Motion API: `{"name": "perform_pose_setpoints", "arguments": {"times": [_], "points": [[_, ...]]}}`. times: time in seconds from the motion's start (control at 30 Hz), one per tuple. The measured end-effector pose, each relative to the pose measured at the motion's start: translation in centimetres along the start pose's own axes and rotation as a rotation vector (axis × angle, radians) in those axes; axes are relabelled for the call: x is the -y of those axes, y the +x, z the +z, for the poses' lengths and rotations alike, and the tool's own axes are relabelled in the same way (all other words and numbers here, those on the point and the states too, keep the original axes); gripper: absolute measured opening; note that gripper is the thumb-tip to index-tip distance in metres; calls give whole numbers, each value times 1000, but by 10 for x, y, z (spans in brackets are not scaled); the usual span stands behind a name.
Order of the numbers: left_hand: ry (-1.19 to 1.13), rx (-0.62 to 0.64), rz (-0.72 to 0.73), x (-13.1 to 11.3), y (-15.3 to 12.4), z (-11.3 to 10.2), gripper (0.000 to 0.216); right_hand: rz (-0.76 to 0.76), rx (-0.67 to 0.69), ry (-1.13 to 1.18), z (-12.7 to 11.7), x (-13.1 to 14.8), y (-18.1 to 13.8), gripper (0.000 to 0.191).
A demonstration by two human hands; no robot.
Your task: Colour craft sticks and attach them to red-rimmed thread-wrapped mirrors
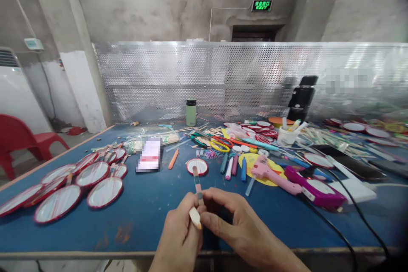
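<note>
A flat wooden craft stick (pixel 198 188) with brown, grey-green and pink bands stands up between my hands, its far end overlapping a small round red-rimmed mirror (pixel 202 166) in view. Whether stick and mirror touch, I cannot tell. My left hand (pixel 180 231) is closed, with a white marker (pixel 194 217) held at the thumb, its orange tip pointing toward me. With bent fingers, my right hand (pixel 234 221) pinches the lower part of the stick, close against my left hand. The fingertips partly hide the stick's near end.
Several red-rimmed round mirrors (pixel 105 192) lie at left near a phone (pixel 149 155). An orange marker (pixel 173 159) is beyond my hands. Coloured markers (pixel 244 169), a pink glue gun (pixel 270 174), a purple device (pixel 315 187) and black cables (pixel 331 227) are at right. A green bottle (pixel 191 112) stands behind.
</note>
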State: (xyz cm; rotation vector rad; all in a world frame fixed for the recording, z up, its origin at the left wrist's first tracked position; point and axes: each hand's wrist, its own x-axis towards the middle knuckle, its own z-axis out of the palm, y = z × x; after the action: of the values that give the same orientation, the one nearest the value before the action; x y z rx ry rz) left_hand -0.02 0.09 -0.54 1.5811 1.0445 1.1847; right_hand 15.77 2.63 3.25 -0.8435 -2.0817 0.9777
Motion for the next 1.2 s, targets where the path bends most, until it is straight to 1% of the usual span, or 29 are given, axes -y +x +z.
{"name": "perform_pose_setpoints", "arguments": {"times": [0.13,0.23,0.33,0.4,0.53,0.67,0.77,0.83,1.03,1.2], "points": [[-40,-13,-22,-3,0,1,38,-5,-2,27,-1,0,-1,31],[16,-34,33,-4,1,0,36,-8,-1,16,-2,1,-2,31],[93,-28,99,-4,2,-2,34,-2,-3,10,-3,1,-3,29],[108,-20,112,-4,2,-2,34,1,-9,9,-3,1,-4,27],[104,-37,75,-3,1,-1,34,2,-35,17,-3,0,-7,23],[44,-65,10,-5,-1,2,38,12,-135,27,-2,-5,-7,22],[23,-59,-35,-6,-2,3,39,42,-172,50,-1,-11,-6,24],[51,-55,-35,-5,-1,2,39,67,-176,86,-1,-14,-6,25],[148,3,34,1,2,0,37,90,-174,137,1,-15,-6,27],[118,-33,8,1,1,4,37,84,-182,164,1,-15,-5,29]]}}
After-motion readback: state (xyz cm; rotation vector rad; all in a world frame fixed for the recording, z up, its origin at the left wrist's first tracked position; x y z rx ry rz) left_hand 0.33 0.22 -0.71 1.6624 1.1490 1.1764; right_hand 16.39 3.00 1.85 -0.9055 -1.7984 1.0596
